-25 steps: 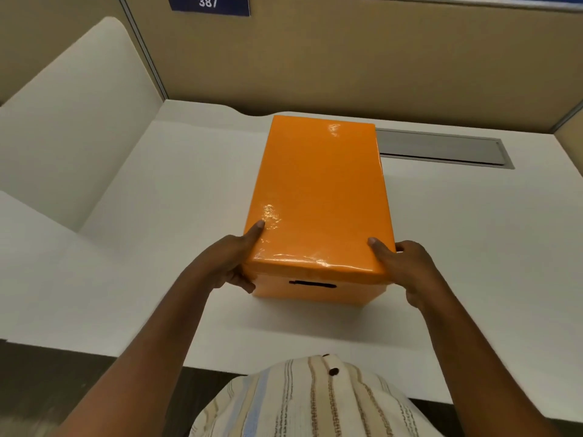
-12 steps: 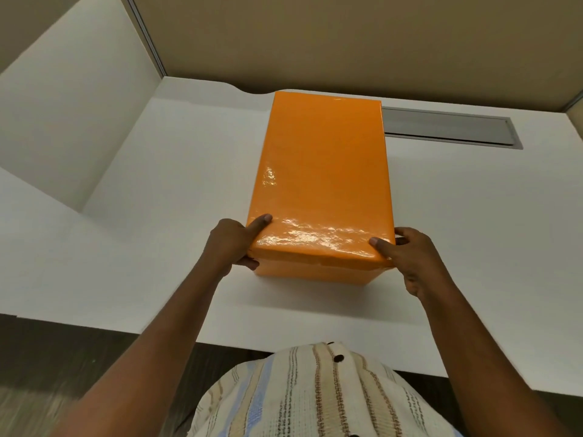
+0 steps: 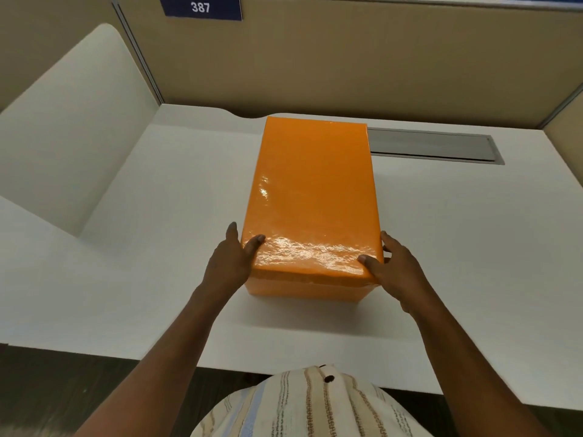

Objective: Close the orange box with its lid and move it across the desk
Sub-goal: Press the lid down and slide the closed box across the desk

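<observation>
The orange box [image 3: 303, 290] stands on the white desk [image 3: 157, 279] with its glossy orange lid [image 3: 312, 197] seated flat on top, long side pointing away from me. My left hand [image 3: 228, 261] presses against the near left corner, thumb on the lid's top and fingers along the side. My right hand [image 3: 396, 269] clasps the near right corner the same way, thumb on the lid. The box's far end reaches the desk's back edge area.
A grey cable tray slot [image 3: 432, 146] is set into the desk behind and right of the box. Beige partition walls [image 3: 347, 64] close the back and sides; a white side panel [image 3: 69, 146] rises at the left. A blue "387" label [image 3: 200, 7] hangs above.
The hands have stayed at the near corners of the closed box. The fingers have spread out along its sides, and the view has tilted back up.
</observation>
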Demonstrator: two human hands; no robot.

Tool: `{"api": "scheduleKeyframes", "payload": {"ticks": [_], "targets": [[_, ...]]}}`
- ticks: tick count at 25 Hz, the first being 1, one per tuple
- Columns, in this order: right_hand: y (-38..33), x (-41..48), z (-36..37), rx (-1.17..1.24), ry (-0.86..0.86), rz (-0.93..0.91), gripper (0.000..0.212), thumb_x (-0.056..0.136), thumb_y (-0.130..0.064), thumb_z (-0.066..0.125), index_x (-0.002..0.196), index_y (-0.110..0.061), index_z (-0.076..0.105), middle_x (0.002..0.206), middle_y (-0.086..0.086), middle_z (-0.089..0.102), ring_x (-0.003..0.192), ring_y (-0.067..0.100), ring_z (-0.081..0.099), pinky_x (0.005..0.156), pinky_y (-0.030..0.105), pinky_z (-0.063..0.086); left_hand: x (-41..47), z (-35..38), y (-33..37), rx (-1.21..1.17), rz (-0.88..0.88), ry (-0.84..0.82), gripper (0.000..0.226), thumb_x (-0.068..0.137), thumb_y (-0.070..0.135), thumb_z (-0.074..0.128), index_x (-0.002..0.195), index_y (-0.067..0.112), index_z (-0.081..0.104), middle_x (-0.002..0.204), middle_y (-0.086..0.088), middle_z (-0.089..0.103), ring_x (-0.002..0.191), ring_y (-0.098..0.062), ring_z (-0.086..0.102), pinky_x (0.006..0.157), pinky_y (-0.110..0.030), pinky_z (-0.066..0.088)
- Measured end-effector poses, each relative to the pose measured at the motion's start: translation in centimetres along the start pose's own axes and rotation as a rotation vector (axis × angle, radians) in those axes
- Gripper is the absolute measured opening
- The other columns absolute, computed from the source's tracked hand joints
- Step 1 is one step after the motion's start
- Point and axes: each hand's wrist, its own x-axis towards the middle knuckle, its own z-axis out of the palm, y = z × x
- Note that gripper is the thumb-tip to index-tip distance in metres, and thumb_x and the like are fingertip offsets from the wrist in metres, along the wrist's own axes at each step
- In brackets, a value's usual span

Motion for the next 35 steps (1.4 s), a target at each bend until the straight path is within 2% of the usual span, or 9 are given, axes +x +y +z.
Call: {"api": "scheduleKeyframes", "payload": {"ticks": [5, 10, 17, 19, 21, 24, 27, 31, 35], "targets": [[-2.0, 3.4, -0.1, -0.085, 0.119, -0.084, 0.074, 0.091, -0.045, 0.051, 0.151, -0.021, 0.013, 0.158, 0.008, 0.023, 0.142, 0.033, 0.03, 0.11, 0.051, 0.031, 3.6, -0.9, 2.2, -0.072, 0.174, 0.052, 0.072, 0.095, 0.05, 0.041, 0.151, 0.011, 0.02, 0.156, -0.015, 0.031, 0.142, -0.034, 0.033, 0.112, -0.049, 0.029], [-4.6, 8.1, 1.0, -0.244, 0.155, -0.299, 0.069, 0.097, -0.044, 0.037, 0.152, -0.014, 0.009, 0.161, 0.007, 0.014, 0.145, 0.03, 0.022, 0.115, 0.046, 0.025, 8.8, -1.3, 4.5, -0.062, 0.234, 0.057, 0.072, 0.095, 0.052, 0.039, 0.152, 0.013, 0.019, 0.16, -0.012, 0.026, 0.145, -0.032, 0.027, 0.116, -0.051, 0.025], [-3.8, 11.1, 2.5, -0.35, 0.115, -0.282, 0.069, 0.097, -0.049, 0.027, 0.152, -0.015, 0.003, 0.162, 0.002, 0.002, 0.147, 0.028, 0.018, 0.117, 0.045, 0.024, 11.5, 0.5, 4.1, -0.129, 0.294, -0.006, 0.067, 0.099, 0.043, 0.039, 0.154, 0.017, 0.01, 0.155, -0.011, 0.035, 0.136, -0.032, 0.042, 0.107, -0.043, 0.037], [-4.0, 10.8, 2.5, -0.363, 0.113, -0.283, 0.069, 0.097, -0.05, 0.029, 0.152, -0.013, 0.008, 0.162, 0.003, 0.007, 0.145, 0.029, 0.022, 0.117, 0.046, 0.024, 11.8, 0.8, 3.9, -0.115, 0.3, 0.005, 0.068, 0.099, 0.042, 0.039, 0.154, 0.016, 0.01, 0.155, -0.012, 0.034, 0.137, -0.031, 0.041, 0.108, -0.042, 0.036], [-5.1, 11.0, 2.0, -0.397, 0.177, -0.277, 0.066, 0.095, -0.052, 0.031, 0.145, -0.008, 0.028, 0.156, 0.009, 0.027, 0.135, 0.034, 0.04, 0.113, 0.054, 0.029, 12.0, 0.8, 3.9, -0.045, 0.304, 0.015, 0.068, 0.098, 0.042, 0.04, 0.153, 0.014, 0.011, 0.157, -0.013, 0.03, 0.14, -0.031, 0.037, 0.11, -0.043, 0.033], [-8.1, 13.3, 0.9, -0.505, 0.316, -0.228, 0.059, 0.094, -0.054, 0.032, 0.123, -0.007, 0.052, 0.131, 0.013, 0.053, 0.115, 0.038, 0.056, 0.107, 0.066, 0.024, 13.0, 0.6, 5.1, 0.127, 0.375, 0.073, 0.067, 0.1, 0.038, 0.037, 0.154, 0.012, 0.006, 0.163, -0.012, 0.009, 0.149, -0.032, 0.013, 0.119, -0.05, 0.019], [-10.4, 17.1, 0.3, -0.486, 0.285, -0.235, 0.058, 0.096, -0.049, 0.033, 0.135, -0.007, 0.042, 0.142, 0.014, 0.045, 0.128, 0.038, 0.046, 0.11, 0.067, 0.018, 15.5, 0.0, 7.9, 0.158, 0.441, 0.109, 0.07, 0.099, 0.044, 0.036, 0.154, 0.013, 0.007, 0.164, -0.009, 0.01, 0.151, -0.032, 0.005, 0.12, -0.05, 0.01], [-10.6, 21.1, 0.6, -0.493, 0.18, -0.238, 0.066, 0.096, -0.05, 0.03, 0.148, -0.012, 0.022, 0.158, 0.008, 0.024, 0.138, 0.038, 0.033, 0.11, 0.068, 0.016, 19.2, 0.0, 8.5, 0.14, 0.308, 0.032, 0.075, 0.096, 0.052, 0.037, 0.154, 0.013, 0.01, 0.163, -0.011, 0.012, 0.149, -0.034, 0.014, 0.117, -0.051, 0.018], [-9.3, 21.6, 1.4, -0.401, 0.176, -0.286, 0.064, 0.099, -0.044, 0.028, 0.151, -0.009, 0.014, 0.161, 0.006, 0.01, 0.14, 0.033, 0.032, 0.111, 0.047, 0.03, 19.4, 0.4, 7.5, 0.038, 0.291, -0.01, 0.075, 0.095, 0.054, 0.037, 0.154, 0.016, 0.01, 0.161, -0.01, 0.021, 0.144, -0.032, 0.029, 0.113, -0.055, 0.031]]}}
